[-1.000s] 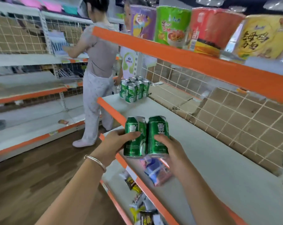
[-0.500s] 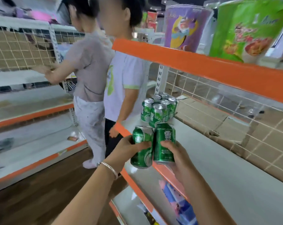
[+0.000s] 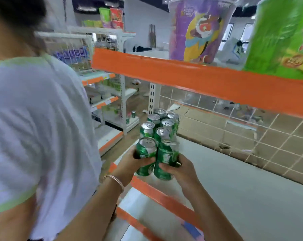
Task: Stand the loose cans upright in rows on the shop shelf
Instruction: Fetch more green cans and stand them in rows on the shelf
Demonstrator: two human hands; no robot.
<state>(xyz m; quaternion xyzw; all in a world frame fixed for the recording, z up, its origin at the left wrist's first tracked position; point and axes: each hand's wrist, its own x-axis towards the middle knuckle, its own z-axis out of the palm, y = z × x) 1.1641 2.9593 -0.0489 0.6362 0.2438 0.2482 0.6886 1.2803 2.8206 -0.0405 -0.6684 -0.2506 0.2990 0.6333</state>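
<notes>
**Two green cans in hand, six more standing on the shelf**

Two things fill the far left: a blurry dark head of hair and another person's white T-shirt (image 3: 34, 127) with light green trim, very close to the camera. Past that shoulder is a background shelving unit (image 3: 109, 94), and one small green can (image 3: 133, 114) stands on it alone.

Then the hands. The left hand (image 3: 129, 162), with a thin bracelet (image 3: 116, 181) on the wrist, has its fingers wrapped round the left can (image 3: 145, 153). The right hand (image 3: 180, 169) is curled round the right can (image 3: 166, 159) the same way. Both cans are tops up and leaning a bit. They touch side by side over the orange front lip of the shelf (image 3: 234, 188). I can't tell if their bases touch the shelf.

Just behind them, the standing cans (image 3: 160, 124) are packed upright in two tight rows at the left end of the shelf. I count six, all with pull tabs closed.

To the right, the shelf board is pale grey, backed by wire mesh (image 3: 251, 133) with brown cardboard behind it.

The upper shelf (image 3: 199, 80) has the same orange edge and holds big noodle cups. There's a purple cup (image 3: 199, 30), then a green cup (image 3: 282, 37). Whatever is in them isn't visible.

Down on the lower shelf a blue packet (image 3: 190, 228) pokes out near the right forearm.
</notes>
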